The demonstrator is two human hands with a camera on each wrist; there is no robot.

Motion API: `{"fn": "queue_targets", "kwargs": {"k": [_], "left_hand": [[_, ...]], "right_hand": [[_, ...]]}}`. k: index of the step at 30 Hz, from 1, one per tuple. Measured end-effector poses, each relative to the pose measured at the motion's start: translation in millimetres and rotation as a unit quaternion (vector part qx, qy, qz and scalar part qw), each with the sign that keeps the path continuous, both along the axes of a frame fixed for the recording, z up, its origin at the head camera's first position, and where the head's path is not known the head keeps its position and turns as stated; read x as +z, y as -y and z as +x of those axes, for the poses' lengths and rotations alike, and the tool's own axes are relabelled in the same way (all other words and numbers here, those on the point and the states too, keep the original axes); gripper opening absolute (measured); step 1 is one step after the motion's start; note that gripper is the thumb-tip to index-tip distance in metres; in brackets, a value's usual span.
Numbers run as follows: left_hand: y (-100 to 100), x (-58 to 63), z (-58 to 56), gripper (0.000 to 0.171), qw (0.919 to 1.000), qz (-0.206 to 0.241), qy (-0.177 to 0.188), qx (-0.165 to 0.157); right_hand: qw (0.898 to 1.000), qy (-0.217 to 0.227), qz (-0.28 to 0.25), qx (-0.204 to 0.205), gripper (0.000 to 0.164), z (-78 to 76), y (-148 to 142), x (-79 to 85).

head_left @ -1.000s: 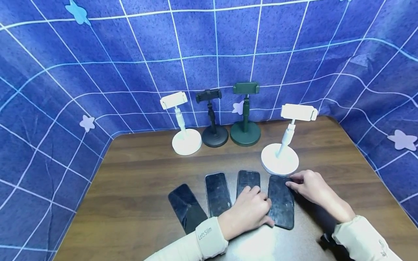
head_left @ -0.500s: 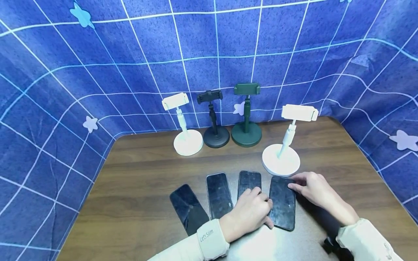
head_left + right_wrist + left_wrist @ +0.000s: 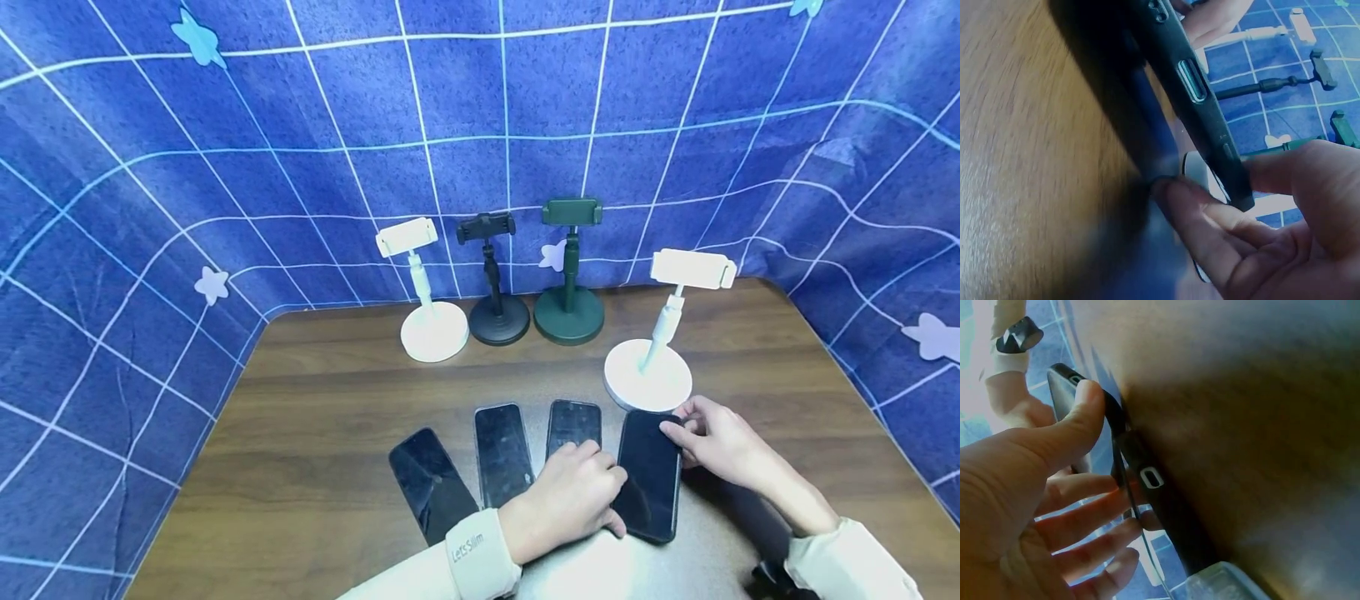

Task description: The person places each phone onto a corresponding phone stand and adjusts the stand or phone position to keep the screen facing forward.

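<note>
Four phones lie in a row in the head view: a leftmost phone (image 3: 432,486), a second phone (image 3: 502,450), a third phone (image 3: 573,422) and a rightmost phone (image 3: 647,475) in a dark case. My right hand (image 3: 723,442) pinches the rightmost phone by its upper right corner, thumb on the screen and fingers beneath. In the right wrist view that phone's side edge (image 3: 1194,94) stands off the table. My left hand (image 3: 566,500) spreads over the third phone, partly hiding it. Its thumb (image 3: 1088,400) touches the rightmost phone's lower corner; whether its other fingertips touch anything is unclear.
Behind the phones stand a left white phone stand (image 3: 431,329), a black stand (image 3: 498,317), a green stand (image 3: 570,312) and a right white stand (image 3: 647,375), close to the rightmost phone. A blue gridded cloth (image 3: 337,125) hangs around the wooden table (image 3: 315,417).
The rightmost phone's upper end has been raised and tilted by my right hand, whose fingers have slipped under its edge. My left hand stays nearly in place. The head view shifts slightly.
</note>
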State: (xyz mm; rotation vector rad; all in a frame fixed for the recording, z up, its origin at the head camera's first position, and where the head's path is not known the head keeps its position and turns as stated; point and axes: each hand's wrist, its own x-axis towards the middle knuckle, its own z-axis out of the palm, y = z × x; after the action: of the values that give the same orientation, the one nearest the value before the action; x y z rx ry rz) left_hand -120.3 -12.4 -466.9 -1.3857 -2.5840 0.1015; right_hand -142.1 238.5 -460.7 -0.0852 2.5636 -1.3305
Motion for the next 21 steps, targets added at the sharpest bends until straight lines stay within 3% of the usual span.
{"fn": "queue_targets", "kwargs": {"k": [7,16,21], "left_hand": [[2,2.1,2.2,0.051,0.9997,-0.009,-0.023,-0.006],[7,3.7,-1.1,0.055,0.9991,0.025,-0.022,-0.028],[10,4.4,-4.4,0.047,0.9979,0.059,-0.008,-0.026]], "right_hand": [[0.989,0.068,-0.131,-0.024,0.049,-1.8,3,-0.3],[0.988,0.038,-0.145,-0.022,0.044,-1.6,5,8.1],[0.986,0.014,-0.165,-0.022,0.042,0.1,5,14.6]]}}
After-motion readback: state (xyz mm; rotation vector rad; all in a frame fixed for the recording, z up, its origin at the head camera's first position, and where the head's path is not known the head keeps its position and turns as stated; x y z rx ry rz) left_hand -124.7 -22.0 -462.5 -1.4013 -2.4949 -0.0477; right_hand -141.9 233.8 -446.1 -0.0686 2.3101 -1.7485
